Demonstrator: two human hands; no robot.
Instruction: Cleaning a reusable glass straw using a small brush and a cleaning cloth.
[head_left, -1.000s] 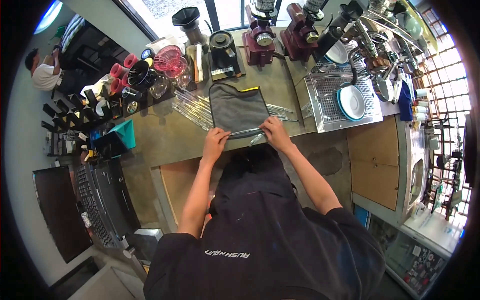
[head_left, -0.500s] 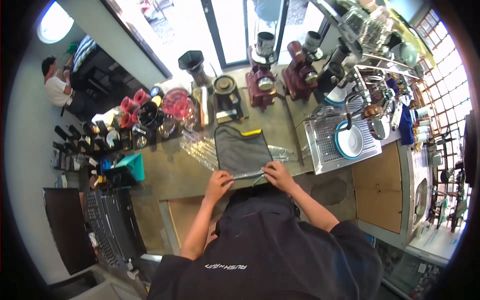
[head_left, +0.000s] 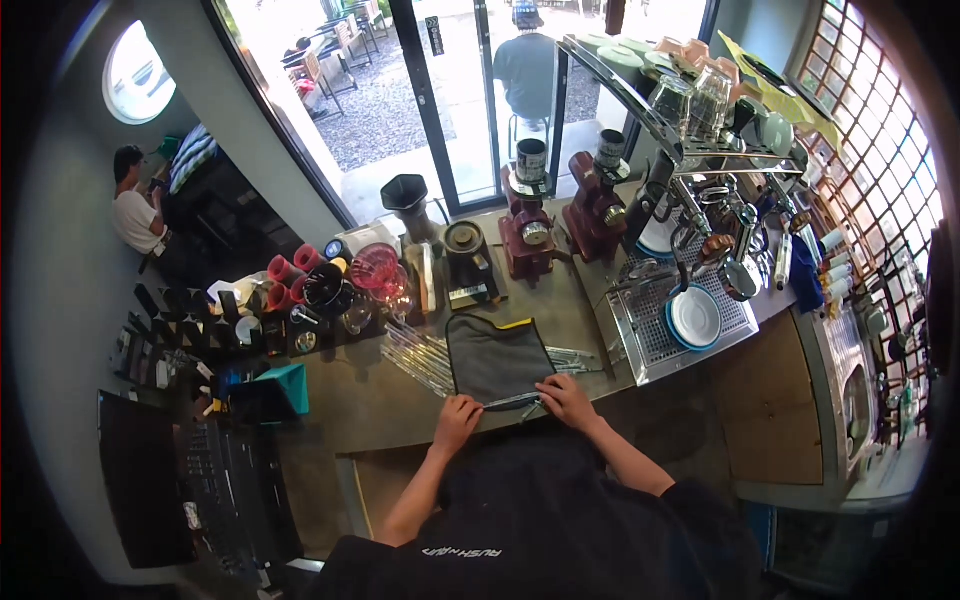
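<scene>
Dark grey cloth (head_left: 497, 357), soft, roughly rectangular with a thin yellow strip at its far edge, lies flat on the brown counter (head_left: 370, 405), its near edge at the counter's front. Left hand (head_left: 456, 418) is curled and pinches the near-left corner of the cloth; right hand (head_left: 566, 398) is curled and grips the near-right corner, with a pale fold between them. The cloth stretches away from both hands. Clear thin rods (head_left: 420, 360) lie partly under the cloth's left side. A perforated steel drip tray (head_left: 648, 340) sits right of it, holding a round white plate (head_left: 694, 318). Two dark red grinders (head_left: 527, 232) stand beyond.
</scene>
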